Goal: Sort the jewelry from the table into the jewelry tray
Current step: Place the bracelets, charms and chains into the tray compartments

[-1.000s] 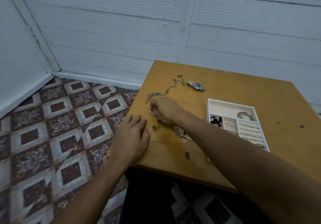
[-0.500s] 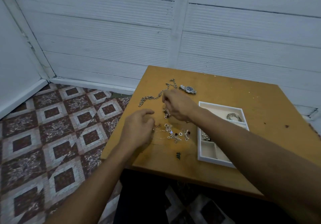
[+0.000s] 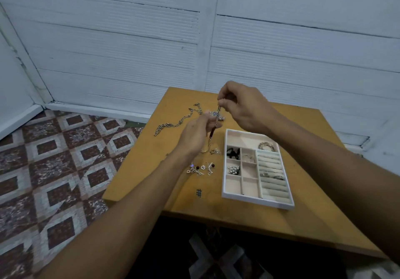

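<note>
Both hands are raised above the table (image 3: 281, 224), working one thin chain (image 3: 213, 131). The right hand (image 3: 244, 107) pinches its upper end between fingertips; the left hand (image 3: 198, 135) is closed around it lower down, and the tail hangs with its end trailing on the tabletop just left of the jewelry tray (image 3: 256, 198). Loose charms (image 3: 201, 169) lie below the left wrist; a long link chain (image 3: 173, 120) lies further left, near the table edge. Risks, as judged: the dangling tail could snag or drag the small pieces (image 3: 215, 151) beside it, or the chain could knot while being gathered into a compartment.
</note>
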Tool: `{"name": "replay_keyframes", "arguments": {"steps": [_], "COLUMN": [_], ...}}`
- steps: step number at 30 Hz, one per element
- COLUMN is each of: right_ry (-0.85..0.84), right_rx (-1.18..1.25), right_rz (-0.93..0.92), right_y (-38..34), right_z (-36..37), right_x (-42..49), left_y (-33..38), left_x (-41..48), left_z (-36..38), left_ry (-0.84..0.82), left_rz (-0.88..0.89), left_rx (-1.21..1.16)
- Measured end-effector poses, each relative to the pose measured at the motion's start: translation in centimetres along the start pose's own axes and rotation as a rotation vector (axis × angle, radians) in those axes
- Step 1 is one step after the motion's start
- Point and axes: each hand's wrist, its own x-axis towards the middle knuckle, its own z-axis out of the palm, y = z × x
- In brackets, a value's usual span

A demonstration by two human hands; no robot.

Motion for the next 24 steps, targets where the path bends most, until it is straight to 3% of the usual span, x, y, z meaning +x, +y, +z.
{"name": "replay_keyframes", "arguments": {"steps": [12,24], "right_ry": [0.176,0.313], "right_rx": [0.024,-0.005], "right_rz": [-0.002,0.017], "right_y": [-0.5,0.0], "right_z": [-7.2,-10.0], "right_x": [-0.1,-1.1], "left_y": [2.2,1.2], "left_x": [-2.5,-3.9], "left_z": [5.2,9.1], "left_ry": [-0.210,-0.223], "left_rz": [-0.049,-0.210], "left_rx": [-0.292,-0.481]}}
